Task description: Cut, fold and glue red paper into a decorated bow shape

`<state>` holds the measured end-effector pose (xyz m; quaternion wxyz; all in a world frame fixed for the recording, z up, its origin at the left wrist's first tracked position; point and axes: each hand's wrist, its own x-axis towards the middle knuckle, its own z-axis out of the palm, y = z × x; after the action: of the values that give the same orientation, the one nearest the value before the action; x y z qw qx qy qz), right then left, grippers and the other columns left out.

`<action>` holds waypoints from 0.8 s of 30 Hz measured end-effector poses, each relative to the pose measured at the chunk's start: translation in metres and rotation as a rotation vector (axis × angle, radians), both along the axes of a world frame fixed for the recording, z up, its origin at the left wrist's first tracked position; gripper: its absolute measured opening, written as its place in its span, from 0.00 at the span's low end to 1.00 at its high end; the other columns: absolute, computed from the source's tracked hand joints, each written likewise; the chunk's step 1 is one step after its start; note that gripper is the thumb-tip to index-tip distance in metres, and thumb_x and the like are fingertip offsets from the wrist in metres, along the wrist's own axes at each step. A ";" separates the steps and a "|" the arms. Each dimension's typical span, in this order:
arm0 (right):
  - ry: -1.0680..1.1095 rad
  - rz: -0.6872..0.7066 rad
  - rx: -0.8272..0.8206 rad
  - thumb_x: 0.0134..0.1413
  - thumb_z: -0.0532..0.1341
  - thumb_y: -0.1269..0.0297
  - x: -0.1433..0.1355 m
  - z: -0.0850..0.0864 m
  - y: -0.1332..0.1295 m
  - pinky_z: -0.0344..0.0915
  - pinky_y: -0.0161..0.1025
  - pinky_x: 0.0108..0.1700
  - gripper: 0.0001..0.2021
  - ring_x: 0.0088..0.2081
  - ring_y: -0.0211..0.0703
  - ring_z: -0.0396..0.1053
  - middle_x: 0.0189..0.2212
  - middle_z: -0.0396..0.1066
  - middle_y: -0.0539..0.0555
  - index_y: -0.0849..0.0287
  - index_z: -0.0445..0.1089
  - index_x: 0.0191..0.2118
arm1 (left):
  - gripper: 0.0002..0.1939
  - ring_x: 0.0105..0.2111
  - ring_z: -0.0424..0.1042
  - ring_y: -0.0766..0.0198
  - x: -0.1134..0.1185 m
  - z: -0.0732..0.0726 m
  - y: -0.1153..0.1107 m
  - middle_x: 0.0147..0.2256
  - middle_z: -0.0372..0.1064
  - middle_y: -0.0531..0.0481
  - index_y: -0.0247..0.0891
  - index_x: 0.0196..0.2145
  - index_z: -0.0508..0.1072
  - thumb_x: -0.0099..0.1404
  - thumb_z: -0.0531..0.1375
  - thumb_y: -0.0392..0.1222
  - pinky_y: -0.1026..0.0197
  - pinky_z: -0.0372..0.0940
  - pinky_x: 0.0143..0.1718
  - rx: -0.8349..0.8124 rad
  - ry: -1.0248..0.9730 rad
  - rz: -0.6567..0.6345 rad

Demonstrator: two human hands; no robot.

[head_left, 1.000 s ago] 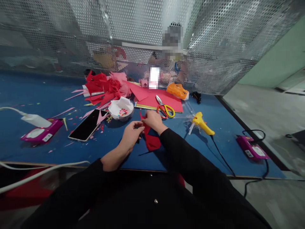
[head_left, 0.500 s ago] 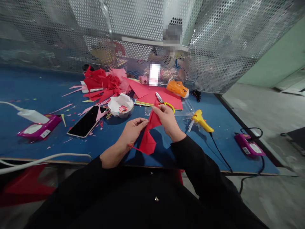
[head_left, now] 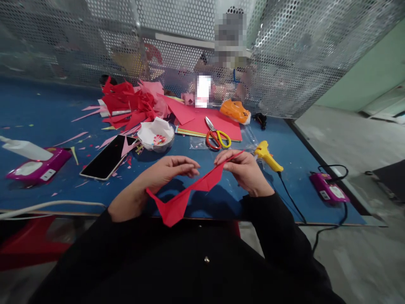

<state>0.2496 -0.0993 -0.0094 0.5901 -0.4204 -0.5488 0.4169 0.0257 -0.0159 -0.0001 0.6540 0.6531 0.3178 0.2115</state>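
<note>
A folded strip of red paper (head_left: pixel 180 202) hangs slantwise over the front of the table, creased into peaks. Its upper right end is pinched between the thumb and fingers of my right hand (head_left: pixel 243 171). My left hand (head_left: pixel 167 171) hovers above the strip's lower part, fingers loosely bent and apart, with nothing seen in them. Beside my left wrist rises the strip's other tip; whether it touches the skin I cannot tell. Beyond my hands lie scissors (head_left: pixel 215 137) with one red and one yellow handle, blades pointing away.
Red paper sheets (head_left: pixel 218 122) lie behind the scissors. A bowl (head_left: pixel 163 143), a phone (head_left: pixel 106 158) and a heap of scraps (head_left: pixel 129 103) are to the left. On the right are a yellow glue gun (head_left: pixel 268 157) and a purple power socket (head_left: pixel 329 188). A person sits behind the perforated screen.
My left hand has let go of the red paper and moved left. My right hand has moved right and lower with its end, so the strip is spread out and the scissors are uncovered.
</note>
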 end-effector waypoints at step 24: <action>-1.254 -0.233 0.271 0.64 0.55 0.76 -0.043 -0.051 -0.042 0.64 0.43 0.47 0.09 0.42 0.45 0.73 0.42 0.78 0.57 0.63 0.72 0.45 | 0.08 0.51 0.72 0.52 -0.013 -0.052 -0.035 0.47 0.77 0.45 0.37 0.43 0.76 0.67 0.59 0.35 0.49 0.67 0.49 1.122 0.348 -0.089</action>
<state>0.2066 -0.1415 -0.0606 0.2473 -0.5626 -0.7875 -0.0471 0.0125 -0.0506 -0.0523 0.1548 0.9371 0.2323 0.2094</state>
